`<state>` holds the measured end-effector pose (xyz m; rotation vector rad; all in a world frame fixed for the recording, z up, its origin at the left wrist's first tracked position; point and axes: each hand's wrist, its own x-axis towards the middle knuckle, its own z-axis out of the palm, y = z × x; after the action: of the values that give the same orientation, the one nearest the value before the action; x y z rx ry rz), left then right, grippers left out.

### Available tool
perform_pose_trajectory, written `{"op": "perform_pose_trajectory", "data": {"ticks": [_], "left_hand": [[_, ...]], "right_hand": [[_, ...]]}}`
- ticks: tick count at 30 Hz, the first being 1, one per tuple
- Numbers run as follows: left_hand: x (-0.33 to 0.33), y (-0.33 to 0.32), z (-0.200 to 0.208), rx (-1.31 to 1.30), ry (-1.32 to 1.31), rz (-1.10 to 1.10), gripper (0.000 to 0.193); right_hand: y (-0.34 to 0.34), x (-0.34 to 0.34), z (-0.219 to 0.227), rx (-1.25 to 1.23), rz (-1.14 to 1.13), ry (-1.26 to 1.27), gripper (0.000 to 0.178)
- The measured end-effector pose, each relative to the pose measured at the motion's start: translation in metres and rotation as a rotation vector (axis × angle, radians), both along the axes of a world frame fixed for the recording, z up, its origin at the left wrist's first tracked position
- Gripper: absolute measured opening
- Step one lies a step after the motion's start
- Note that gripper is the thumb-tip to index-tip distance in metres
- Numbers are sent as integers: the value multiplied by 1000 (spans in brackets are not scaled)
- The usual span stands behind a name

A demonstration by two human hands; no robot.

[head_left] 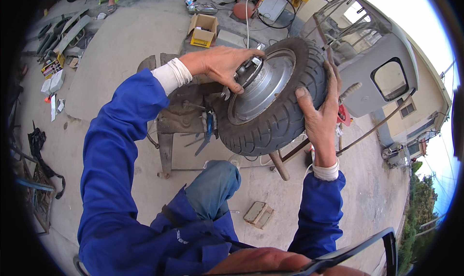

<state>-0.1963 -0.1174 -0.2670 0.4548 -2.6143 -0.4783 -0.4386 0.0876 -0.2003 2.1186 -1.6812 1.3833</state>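
Observation:
A small wheel with a black treaded tyre (270, 136) and a silver metal rim (275, 90) is tilted in front of me, over a worn metal bench (179, 124). My left hand (220, 66) is closed round a metal fitting (251, 70) at the middle of the wheel, where a dark curved cable or edge shows. The palm hides part of that fitting. On the other side, my right hand (321, 116) grips the tyre's tread, thumb toward the near sidewall and fingers over the outer side. Blue-handled pliers (210, 124) hang at the bench beside the tyre.
Behind the wheel stands a grey vehicle cab (386, 58). An open cardboard box (203, 29) and a tool tray (200, 8) sit at the back. A small dirty box (259, 214) lies on the floor near my knee. Old tyres (53, 34) lie at the far left.

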Motion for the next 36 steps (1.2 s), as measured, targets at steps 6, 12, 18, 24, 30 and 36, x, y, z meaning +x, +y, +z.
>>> {"op": "perform_pose_trajectory", "data": {"ticks": [6, 12, 18, 24, 30, 36], "left_hand": [[-3, -7, 0, 353, -4, 75, 115], [-1, 13, -11, -115, 153, 58, 110], [-2, 9, 0, 171, 27, 126, 113], [-2, 3, -8, 257, 86, 138, 122], [35, -13, -33, 554, 362, 116, 79], [21, -2, -38, 287, 403, 174, 28]], "right_hand": [[-4, 3, 3, -1, 2, 16, 94], [-6, -9, 1, 21, -6, -9, 95], [-7, -9, 2, 41, -3, -1, 93], [-6, -7, 2, 34, -17, 32, 94], [-8, -8, 4, 41, -35, 37, 93], [-11, -4, 8, 26, -9, 58, 92]]}}
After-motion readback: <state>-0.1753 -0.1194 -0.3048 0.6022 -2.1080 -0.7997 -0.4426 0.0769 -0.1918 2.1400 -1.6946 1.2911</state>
